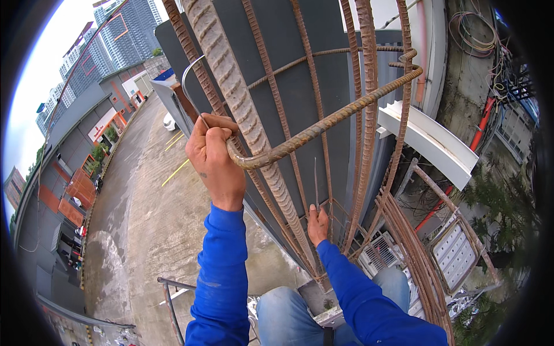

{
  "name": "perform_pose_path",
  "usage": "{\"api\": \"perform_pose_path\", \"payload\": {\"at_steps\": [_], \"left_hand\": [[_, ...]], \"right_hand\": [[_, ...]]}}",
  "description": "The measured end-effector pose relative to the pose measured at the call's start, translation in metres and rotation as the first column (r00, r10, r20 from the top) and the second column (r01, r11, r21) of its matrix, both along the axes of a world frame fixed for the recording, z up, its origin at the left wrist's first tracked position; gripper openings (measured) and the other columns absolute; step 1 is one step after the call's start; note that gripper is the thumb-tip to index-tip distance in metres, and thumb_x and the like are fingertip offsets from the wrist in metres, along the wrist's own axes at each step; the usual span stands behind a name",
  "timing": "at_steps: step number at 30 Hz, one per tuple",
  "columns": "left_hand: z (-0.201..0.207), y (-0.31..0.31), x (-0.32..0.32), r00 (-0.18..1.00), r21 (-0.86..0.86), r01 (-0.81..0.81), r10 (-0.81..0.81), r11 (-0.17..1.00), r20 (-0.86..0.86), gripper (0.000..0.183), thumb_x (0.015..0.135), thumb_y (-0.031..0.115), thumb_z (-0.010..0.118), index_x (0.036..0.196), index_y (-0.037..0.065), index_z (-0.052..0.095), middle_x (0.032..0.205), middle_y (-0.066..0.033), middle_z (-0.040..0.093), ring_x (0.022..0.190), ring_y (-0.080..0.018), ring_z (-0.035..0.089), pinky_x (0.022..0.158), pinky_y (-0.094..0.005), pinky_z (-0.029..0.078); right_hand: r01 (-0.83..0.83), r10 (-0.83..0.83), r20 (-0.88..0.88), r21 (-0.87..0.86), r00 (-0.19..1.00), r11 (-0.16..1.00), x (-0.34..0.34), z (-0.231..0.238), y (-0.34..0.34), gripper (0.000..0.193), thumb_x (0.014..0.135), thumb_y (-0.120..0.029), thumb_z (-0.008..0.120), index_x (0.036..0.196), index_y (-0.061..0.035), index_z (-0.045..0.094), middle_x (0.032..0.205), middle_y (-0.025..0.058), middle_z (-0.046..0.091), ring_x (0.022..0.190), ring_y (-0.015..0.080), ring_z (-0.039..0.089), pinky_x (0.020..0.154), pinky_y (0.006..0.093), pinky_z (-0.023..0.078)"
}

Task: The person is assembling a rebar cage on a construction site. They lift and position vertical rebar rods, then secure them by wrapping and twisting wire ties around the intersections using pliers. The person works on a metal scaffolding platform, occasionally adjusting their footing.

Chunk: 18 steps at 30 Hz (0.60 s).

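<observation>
We count two hands at work, one wire (184,81), one thin rod (315,179), one hoop (340,115) and seven upright bars (224,63) across the upper view. The wire, silvery and curved back over itself, rises from the left grip (218,153), pinched closed on it beside the hoop's rusty, ribbed near corner, while the right grip (318,225), lower down, is curled closed round the slim, dark, upward-pointing rod. We note a grey panel (280,29) behind, a white channel (427,138) rightward, and the thickest bar standing between both grips.
</observation>
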<state>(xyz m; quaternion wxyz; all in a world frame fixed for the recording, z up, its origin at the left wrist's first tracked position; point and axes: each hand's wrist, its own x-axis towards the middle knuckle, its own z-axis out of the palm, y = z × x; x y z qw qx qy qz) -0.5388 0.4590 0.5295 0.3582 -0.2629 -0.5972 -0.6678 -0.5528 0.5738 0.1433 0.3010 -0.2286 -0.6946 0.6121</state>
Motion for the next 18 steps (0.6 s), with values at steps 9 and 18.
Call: {"api": "perform_pose_path", "payload": {"at_steps": [9,18], "left_hand": [[0.004,-0.003,-0.005,0.997,-0.006,0.067,-0.068,0.998,-0.042,0.017,0.081,0.007,0.043,0.072,-0.003,0.054,0.070,-0.0054,0.053,0.065,-0.0107,0.046,0.062,-0.0253,0.038],[-0.020,-0.002,0.001,0.999,-0.108,0.027,-0.029,0.994,-0.019,0.008,0.082,0.005,0.042,0.077,0.003,0.047,0.072,0.0022,0.037,0.068,-0.0075,0.032,0.061,-0.0242,0.028]], "right_hand": [[-0.042,0.156,-0.714,0.175,0.683,0.984,0.149,0.251,0.043,0.053,0.099,-0.053,0.042,0.086,-0.0025,0.050,0.060,0.0031,0.044,0.053,0.0114,0.042,0.050,0.0271,0.037],[-0.078,0.120,-0.299,0.150,0.947,0.986,0.166,0.170,0.146,0.047,0.102,-0.048,0.041,0.079,-0.0071,0.044,0.057,-0.0019,0.034,0.048,0.0070,0.031,0.045,0.0263,0.029]]}}
